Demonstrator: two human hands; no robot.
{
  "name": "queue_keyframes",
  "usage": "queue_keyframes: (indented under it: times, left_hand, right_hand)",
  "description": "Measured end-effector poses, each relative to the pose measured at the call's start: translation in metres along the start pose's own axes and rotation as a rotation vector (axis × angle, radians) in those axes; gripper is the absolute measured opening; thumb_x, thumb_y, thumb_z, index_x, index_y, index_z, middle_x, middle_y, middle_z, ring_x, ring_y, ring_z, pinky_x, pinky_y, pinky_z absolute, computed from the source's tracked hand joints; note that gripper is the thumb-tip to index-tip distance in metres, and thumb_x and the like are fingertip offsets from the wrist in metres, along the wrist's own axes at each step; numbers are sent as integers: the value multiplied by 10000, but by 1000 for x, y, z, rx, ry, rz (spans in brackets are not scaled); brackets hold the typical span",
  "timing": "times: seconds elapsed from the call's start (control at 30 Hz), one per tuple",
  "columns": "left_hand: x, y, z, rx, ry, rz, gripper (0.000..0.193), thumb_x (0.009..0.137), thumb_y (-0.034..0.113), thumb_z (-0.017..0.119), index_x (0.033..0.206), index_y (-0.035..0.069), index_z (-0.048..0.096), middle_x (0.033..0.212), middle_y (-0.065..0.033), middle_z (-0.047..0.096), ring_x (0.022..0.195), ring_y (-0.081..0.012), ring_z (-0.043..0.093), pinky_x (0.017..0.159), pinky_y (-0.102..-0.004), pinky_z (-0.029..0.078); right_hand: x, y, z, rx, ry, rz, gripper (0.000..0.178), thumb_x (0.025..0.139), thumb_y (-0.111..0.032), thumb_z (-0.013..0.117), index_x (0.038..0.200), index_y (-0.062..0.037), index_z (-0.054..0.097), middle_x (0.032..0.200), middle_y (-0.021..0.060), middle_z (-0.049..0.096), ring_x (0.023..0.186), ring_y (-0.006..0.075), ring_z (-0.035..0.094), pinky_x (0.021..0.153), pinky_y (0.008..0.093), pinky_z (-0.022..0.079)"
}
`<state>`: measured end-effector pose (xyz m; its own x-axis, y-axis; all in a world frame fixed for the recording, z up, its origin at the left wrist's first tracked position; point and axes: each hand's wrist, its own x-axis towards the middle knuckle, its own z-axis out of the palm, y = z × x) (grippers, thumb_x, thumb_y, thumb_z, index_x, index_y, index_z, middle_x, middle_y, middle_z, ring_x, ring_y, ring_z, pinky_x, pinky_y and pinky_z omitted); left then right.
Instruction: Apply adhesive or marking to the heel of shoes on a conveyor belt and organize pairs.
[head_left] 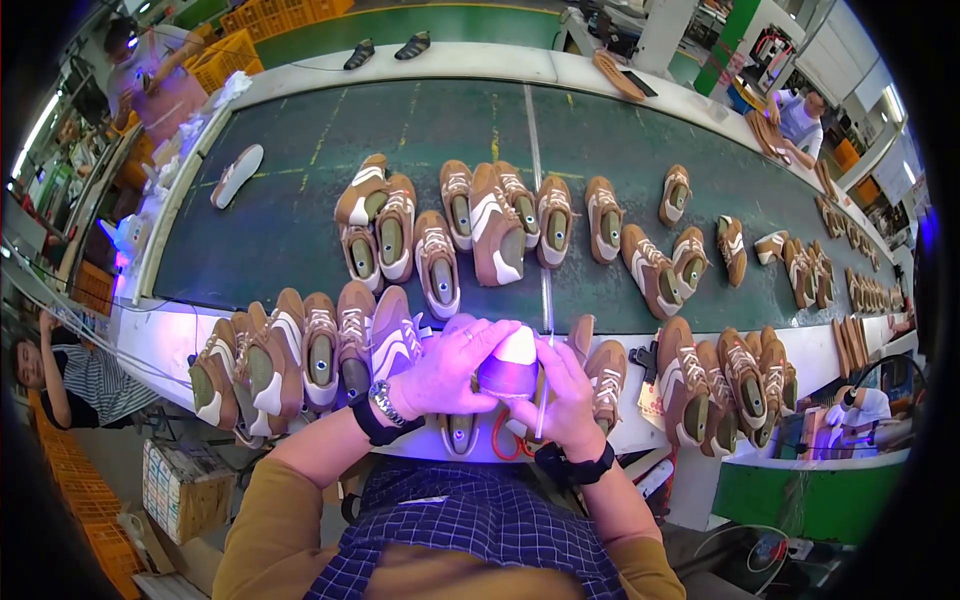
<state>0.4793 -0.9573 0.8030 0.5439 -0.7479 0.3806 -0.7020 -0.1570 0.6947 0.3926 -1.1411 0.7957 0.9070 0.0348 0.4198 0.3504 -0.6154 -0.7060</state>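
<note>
Close in front of my body, both hands hold a brown shoe [507, 378] with a white heel patch, tinted purple by the light. My left hand [455, 368] grips its left side, fingers over the top. My right hand [566, 395] closes on its right side and also has a thin whitish stick [543, 400] like a pen between the fingers; its tip is too small to make out. Below the hands, red-handled scissors [507, 440] lie at the ledge's edge, partly covered. Brown sneakers [320, 350] with white stripes stand left of my hands, more [683, 380] to the right.
Beyond the white ledge [160, 345] runs a dark green conveyor belt [300, 240] with several brown sneakers [497, 225]. A lone shoe [237, 177] lies on its side at the far left. People work at the left [155, 75] and far right [800, 120]. A carton [185, 490] stands lower left.
</note>
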Motion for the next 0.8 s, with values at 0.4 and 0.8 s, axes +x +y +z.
queue_keyframes:
  times: [0.4,0.8]
  left_hand:
    - [2,-6,1,24,19,-46,814,540,302,845,1225,73,469,1087,-133,477,1040,-291,475,919,-393,382]
    - [-14,-7,38,-398,-17,-78,634,582,154,787,1163,55,555,1158,-105,584,1114,-259,543,947,-380,419]
  right_hand:
    - [-6,28,-29,964,-139,509,416,822,-118,616,1194,23,493,1199,122,546,1134,203,512,995,329,384]
    - [-14,-7,-32,880,276,602,168,890,-118,518,1007,2,505,799,78,594,660,127,563,626,243,466]
